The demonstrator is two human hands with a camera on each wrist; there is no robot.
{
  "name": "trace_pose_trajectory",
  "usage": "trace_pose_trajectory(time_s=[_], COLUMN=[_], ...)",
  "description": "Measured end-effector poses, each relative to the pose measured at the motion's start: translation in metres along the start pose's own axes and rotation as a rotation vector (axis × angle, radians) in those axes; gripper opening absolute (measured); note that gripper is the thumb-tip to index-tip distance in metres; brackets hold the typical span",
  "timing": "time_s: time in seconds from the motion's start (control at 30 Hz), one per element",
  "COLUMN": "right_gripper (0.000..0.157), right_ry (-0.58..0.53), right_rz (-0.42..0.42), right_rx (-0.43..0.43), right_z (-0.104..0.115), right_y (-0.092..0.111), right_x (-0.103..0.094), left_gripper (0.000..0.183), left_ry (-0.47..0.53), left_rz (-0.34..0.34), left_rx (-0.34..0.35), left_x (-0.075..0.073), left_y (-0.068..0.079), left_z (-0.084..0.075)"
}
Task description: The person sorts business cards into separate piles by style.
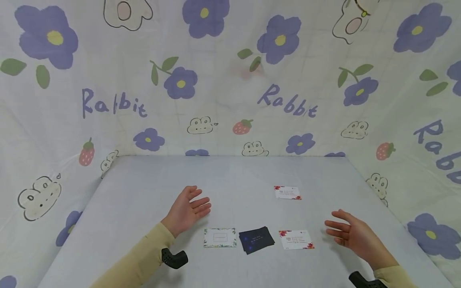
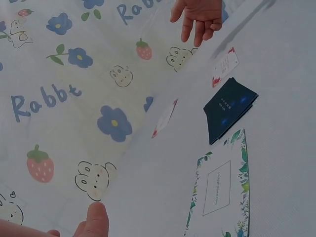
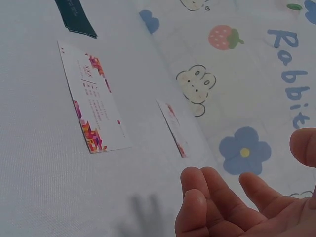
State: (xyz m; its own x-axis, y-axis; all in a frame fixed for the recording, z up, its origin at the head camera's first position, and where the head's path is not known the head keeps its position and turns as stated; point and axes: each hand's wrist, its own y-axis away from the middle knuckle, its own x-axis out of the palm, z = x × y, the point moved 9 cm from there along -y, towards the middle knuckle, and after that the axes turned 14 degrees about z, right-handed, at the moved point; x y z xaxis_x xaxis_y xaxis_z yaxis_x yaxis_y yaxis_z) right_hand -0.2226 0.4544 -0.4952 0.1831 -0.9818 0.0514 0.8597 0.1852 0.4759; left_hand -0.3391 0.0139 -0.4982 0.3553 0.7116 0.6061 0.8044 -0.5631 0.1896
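Observation:
My left hand (image 1: 189, 212) hovers behind and left of the cards, fingers loosely spread and holding nothing. Nearest to it lies a white card with a green leaf border (image 1: 220, 238). Beside that card, in the middle of the row, is a small stack of dark blue cards (image 1: 256, 240), slightly fanned. A white card with red floral corners (image 1: 296, 239) lies at the row's right end. Another red-cornered white card (image 1: 287, 193) lies farther back. Off to the right, my right hand (image 1: 354, 236) is raised with relaxed fingers and holds nothing; its shadow falls on the table in the right wrist view.
A pale cloth-covered table (image 1: 237, 172) lies under the cards. Behind and on both sides hangs a white curtain (image 1: 223, 100) printed with purple flowers, strawberries and rabbits. A black wrist device (image 1: 174, 258) sits at the left sleeve, another (image 1: 365, 280) at the right.

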Motion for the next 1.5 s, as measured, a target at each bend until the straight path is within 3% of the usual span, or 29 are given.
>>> trace_pose_trajectory(time_s=[0.2, 0.4, 0.67, 0.93, 1.23, 1.5], right_gripper=[0.08, 0.081, 0.083, 0.086, 0.088, 0.09], right_ry=[0.001, 0.024, 0.067, 0.029, 0.004, 0.002], right_rz=[-0.001, -0.019, -0.055, -0.117, -0.152, -0.164], right_rx=[-0.004, 0.0, -0.014, -0.002, 0.008, -0.016], right_z=[0.003, 0.009, 0.021, 0.033, 0.042, 0.041], right_y=[-0.001, -0.008, -0.029, -0.06, -0.103, -0.114], right_x=[-0.001, -0.004, -0.019, -0.029, -0.023, -0.024], left_gripper=[0.074, 0.074, 0.074, 0.08, 0.084, 0.088], left_ry=[-0.001, -0.049, -0.105, -0.138, -0.099, -0.086], left_rz=[0.023, 0.05, 0.059, 0.05, 0.02, 0.103], left_rx=[-0.004, -0.033, -0.107, -0.143, -0.193, -0.208], left_x=[0.005, 0.02, 0.051, 0.083, 0.1, 0.12], left_y=[-0.009, -0.035, -0.092, -0.147, -0.182, -0.199], left_z=[0.003, 0.013, 0.038, 0.058, 0.076, 0.094])
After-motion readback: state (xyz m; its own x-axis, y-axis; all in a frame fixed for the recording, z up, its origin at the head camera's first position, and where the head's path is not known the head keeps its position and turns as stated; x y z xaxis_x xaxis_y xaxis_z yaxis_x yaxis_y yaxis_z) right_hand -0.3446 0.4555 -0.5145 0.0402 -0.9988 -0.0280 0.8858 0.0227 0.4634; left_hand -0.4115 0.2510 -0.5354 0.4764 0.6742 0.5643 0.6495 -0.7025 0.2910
